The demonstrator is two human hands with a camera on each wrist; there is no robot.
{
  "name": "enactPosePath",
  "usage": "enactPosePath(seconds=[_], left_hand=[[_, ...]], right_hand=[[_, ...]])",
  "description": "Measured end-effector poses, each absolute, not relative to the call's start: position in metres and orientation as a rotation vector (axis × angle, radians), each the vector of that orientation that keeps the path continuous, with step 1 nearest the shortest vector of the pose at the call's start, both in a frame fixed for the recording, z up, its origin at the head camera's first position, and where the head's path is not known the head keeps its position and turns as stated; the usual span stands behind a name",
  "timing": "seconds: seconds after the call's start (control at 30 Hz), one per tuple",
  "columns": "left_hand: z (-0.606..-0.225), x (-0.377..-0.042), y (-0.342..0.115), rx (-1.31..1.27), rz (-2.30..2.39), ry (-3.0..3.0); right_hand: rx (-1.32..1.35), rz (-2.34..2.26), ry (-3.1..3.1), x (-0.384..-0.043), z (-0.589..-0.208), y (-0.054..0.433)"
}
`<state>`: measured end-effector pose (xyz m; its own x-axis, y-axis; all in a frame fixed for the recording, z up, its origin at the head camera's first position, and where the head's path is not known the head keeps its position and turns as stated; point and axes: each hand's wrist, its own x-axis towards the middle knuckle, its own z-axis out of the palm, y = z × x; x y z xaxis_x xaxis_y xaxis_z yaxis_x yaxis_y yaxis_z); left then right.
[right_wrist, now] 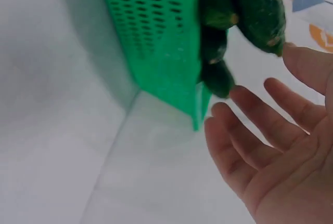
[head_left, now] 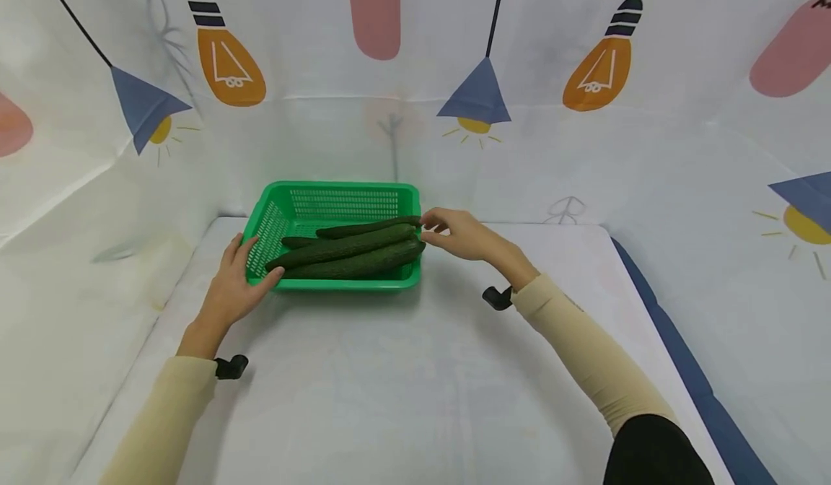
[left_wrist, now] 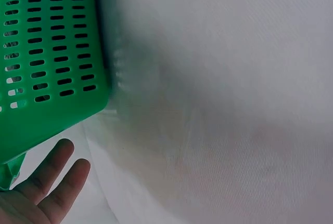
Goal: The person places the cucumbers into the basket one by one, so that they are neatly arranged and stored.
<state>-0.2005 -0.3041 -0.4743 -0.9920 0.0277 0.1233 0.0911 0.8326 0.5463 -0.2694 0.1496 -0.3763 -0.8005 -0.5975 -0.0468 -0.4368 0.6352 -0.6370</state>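
A green plastic basket [head_left: 350,286] with slotted walls stands toward the back of the white table. Several long dark green cucumbers [head_left: 350,247] lie in it lengthwise, some ends reaching its right rim. My left hand [head_left: 232,289] is at the basket's left front corner, its thumb at the rim and fingers spread along the left side. In the left wrist view two straight fingers [left_wrist: 70,185] show below the slotted wall. My right hand [head_left: 464,234] is at the cucumbers' right ends. In the right wrist view its loosely bent fingers [right_wrist: 260,146] and thumb are by the cucumber tips [right_wrist: 265,31], without a grip.
White table surface [head_left: 389,384] extends in front of the basket. Behind and at the left hangs a pale cloth [head_left: 311,138] printed with lamps and bulbs. A dark blue edge [head_left: 675,341] runs along the table's right side. Each wrist carries a small black camera [head_left: 231,366].
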Motion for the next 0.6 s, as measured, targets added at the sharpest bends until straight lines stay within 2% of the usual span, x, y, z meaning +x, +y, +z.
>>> enactPosePath(seconds=[0.6], left_hand=[[-0.476,-0.202,-0.307,-0.161,-0.77,-2.883]], right_hand=[[-0.381,-1.069,2.782,-0.239,-0.427,0.273]])
